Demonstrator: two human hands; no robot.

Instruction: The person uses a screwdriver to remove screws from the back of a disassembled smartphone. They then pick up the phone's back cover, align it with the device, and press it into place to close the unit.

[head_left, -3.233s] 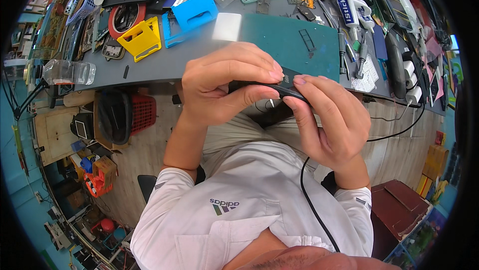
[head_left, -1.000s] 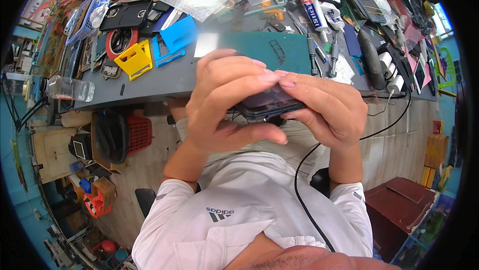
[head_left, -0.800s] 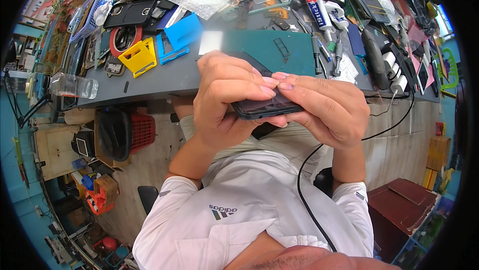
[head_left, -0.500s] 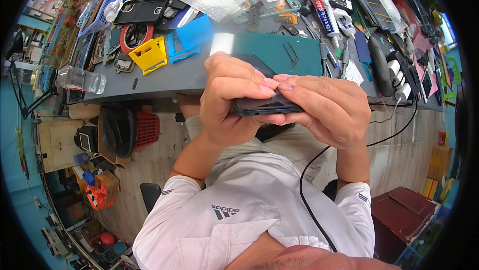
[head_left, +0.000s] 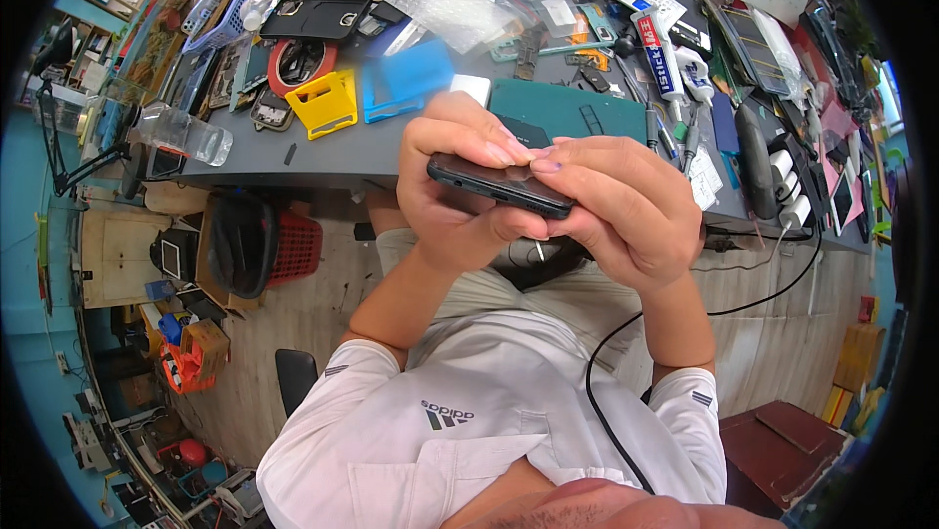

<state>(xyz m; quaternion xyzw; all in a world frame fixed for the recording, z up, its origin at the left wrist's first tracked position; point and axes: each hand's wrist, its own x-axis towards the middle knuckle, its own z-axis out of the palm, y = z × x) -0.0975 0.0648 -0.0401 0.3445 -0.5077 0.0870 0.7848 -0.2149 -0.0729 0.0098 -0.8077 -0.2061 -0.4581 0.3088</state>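
Note:
A dark smartphone point(head_left: 501, 189) is held up between my two hands in front of the desk's near edge, one short edge facing me. My left hand point(head_left: 452, 172) grips it from the left, fingers over the top face and thumb underneath. From the other side my right hand point(head_left: 631, 206) closes on it, its fingertips pressed on the top face next to the left ones. Beyond the fingers a dark flat surface point(head_left: 526, 132) shows; I cannot tell whether it belongs to the phone. A thin white tip point(head_left: 539, 250) shows just below the hands.
On the desk lie a green mat point(head_left: 577, 109), a yellow stand point(head_left: 325, 106), a blue stand point(head_left: 406, 84), a clear bottle point(head_left: 186, 135) and a glue tube point(head_left: 657, 52). A power strip point(head_left: 797, 211) sits at the right. A red basket point(head_left: 295, 248) stands below left.
The phone has tilted, its right end now lower, and more of its near edge shows. Both hands still hold it. The whole view has shifted slightly.

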